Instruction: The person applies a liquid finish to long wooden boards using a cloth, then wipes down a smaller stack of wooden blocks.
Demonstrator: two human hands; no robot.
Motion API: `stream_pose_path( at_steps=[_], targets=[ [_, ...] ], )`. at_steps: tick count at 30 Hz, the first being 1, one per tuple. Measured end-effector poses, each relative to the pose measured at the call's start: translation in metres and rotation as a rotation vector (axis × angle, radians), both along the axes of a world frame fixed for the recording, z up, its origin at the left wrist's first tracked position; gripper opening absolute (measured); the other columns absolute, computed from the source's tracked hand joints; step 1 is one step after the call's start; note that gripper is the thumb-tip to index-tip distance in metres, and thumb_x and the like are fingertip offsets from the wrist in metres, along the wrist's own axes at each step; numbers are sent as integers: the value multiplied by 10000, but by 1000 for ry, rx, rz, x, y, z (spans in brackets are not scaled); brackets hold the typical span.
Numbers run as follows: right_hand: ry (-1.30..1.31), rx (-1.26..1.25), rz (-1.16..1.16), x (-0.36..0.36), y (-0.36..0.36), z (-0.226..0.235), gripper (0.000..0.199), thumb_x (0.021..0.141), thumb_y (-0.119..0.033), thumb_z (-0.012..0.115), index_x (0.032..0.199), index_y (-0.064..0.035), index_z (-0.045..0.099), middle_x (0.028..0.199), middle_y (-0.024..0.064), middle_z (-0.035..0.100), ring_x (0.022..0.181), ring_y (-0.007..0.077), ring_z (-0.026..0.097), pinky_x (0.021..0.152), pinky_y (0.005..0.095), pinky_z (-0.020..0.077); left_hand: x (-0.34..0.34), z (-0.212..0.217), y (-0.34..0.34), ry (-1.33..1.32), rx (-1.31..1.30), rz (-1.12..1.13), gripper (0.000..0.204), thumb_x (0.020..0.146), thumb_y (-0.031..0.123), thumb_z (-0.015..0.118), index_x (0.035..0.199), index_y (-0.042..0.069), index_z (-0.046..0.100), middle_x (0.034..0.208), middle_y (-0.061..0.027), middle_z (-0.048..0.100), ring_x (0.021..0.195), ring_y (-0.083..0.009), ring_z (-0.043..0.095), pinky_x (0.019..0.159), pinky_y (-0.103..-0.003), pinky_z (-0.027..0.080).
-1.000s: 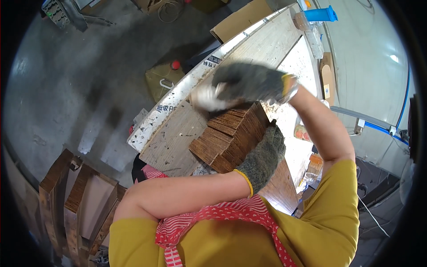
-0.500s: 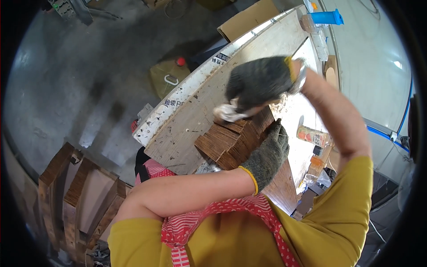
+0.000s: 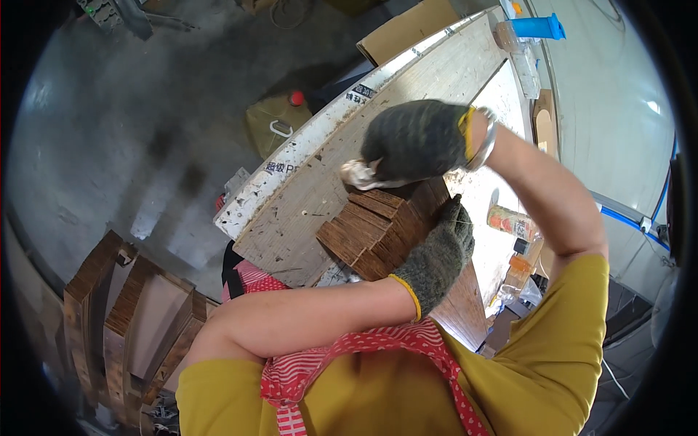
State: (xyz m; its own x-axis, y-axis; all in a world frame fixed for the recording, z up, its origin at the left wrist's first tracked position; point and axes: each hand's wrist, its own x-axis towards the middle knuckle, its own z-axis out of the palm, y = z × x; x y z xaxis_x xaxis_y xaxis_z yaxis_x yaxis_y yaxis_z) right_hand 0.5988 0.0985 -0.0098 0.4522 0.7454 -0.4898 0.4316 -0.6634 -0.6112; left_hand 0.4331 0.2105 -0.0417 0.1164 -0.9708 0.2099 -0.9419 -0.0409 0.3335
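Note:
A stack of brown wooden strips [image 3: 371, 229] lies on the workbench, its cut ends facing me. My left hand [image 3: 438, 254], in a dark knitted glove with a yellow cuff, grips the right side of the stack; some of its fingers are hidden. Over the far end of the strips, my right hand [image 3: 414, 142], gloved the same way, is closed round a crumpled whitish cloth [image 3: 358, 174]. That cloth pokes out at the glove's left, by the stack's upper edge. Most of it is hidden in the fist.
The pale workbench [image 3: 280, 236] is speckled with dark crumbs. At its right lie a can [image 3: 511, 222] and orange tape [image 3: 518, 267]; a blue object [image 3: 538, 27] sits at the far end. Curved wooden frames [image 3: 131, 320] stand at lower left. A yellowish jug [image 3: 273, 127] is on the floor.
My right hand has shifted slightly left with the cloth, and its motion blur is less. My left hand and the wooden strips have stayed nearly in place.

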Motion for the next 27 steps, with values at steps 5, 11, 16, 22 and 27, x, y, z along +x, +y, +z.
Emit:
stream_pose_path(
  at_steps=[5, 11, 16, 22, 27],
  targets=[
    [292, -5, -294, 4, 4, 5, 189, 898, -212, 693, 947, -41, 759, 909, 125, 735, 843, 240, 710, 812, 344, 571, 2, 2, 3, -37, -2, -5, 641, 954, 487, 503, 1393, 21, 523, 1378, -257, 529, 1323, -423, 454, 1172, -641, 221],
    [216, 5, -112, 0, -36, -3, 303, 878, -254, 706, 1127, -82, 717, 1079, 151, 719, 978, 261, 714, 880, 361, 602, 3, 3, 7, -54, -19, 7, 598, 976, 427, 472, 1417, 24, 510, 1389, -266, 522, 1330, -428, 450, 1175, -644, 216],
    [-267, 76, -213, 28, -135, 40, 470, 881, -309, 752, 1248, -37, 642, 1212, 138, 661, 1089, 256, 668, 937, 340, 573, -1, -2, 7, -26, -45, -10, 513, 987, 292, 445, 1415, 17, 510, 1407, -284, 503, 1350, -449, 436, 1189, -662, 190],
    [-132, -73, -398, 3, -76, 21, 274, 928, -192, 711, 1165, -54, 700, 1162, 148, 682, 1028, 274, 678, 902, 381, 585, -10, -8, 4, 67, -58, 9, 497, 977, 235, 434, 1400, -18, 503, 1410, -307, 480, 1369, -477, 399, 1197, -661, 188],
    [-49, 101, -86, -12, -25, -8, 314, 879, -228, 735, 1134, -45, 720, 1082, 159, 722, 975, 305, 698, 860, 388, 573, -10, -7, -1, -59, -5, 32, 501, 976, 239, 440, 1395, -32, 486, 1386, -303, 491, 1338, -463, 417, 1179, -650, 233]
  ],
)
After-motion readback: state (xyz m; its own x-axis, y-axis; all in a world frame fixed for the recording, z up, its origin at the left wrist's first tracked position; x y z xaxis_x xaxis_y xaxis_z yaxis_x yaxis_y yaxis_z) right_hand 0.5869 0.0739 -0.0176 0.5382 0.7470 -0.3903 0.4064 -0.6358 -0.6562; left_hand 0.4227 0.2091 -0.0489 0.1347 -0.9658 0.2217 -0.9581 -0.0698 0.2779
